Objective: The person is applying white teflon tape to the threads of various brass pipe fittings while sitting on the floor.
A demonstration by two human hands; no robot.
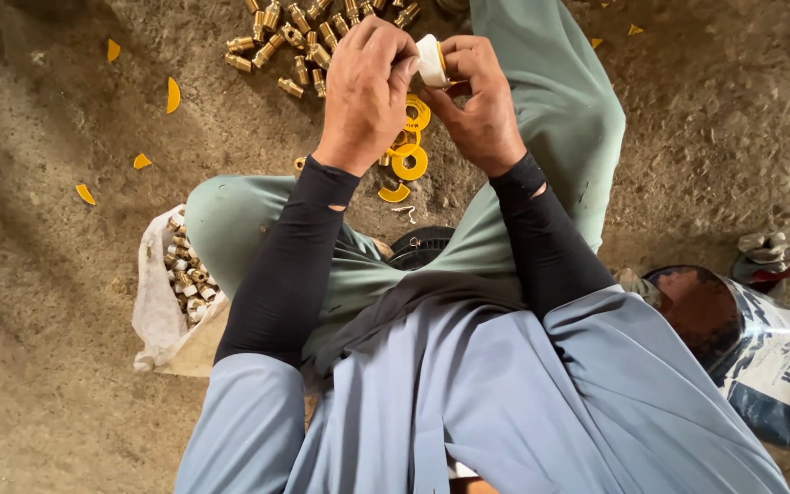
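My right hand point(479, 102) grips a small white tape roll point(431, 60) with an orange-yellow core. My left hand point(365, 90) is closed right beside it, fingertips meeting the roll; whatever it pinches is hidden behind its fingers. Both hands are raised over the dirt floor above a pile of brass fittings point(296, 38). Empty yellow tape spools point(410, 163) lie on the ground just below the hands.
A white bag point(159, 316) of taped brass fittings stands left of my knee. Yellow spool fragments point(173, 94) are scattered on the dirt. A dark printed sack point(770, 357) lies at the right with a crumpled glove point(770, 253) beyond it.
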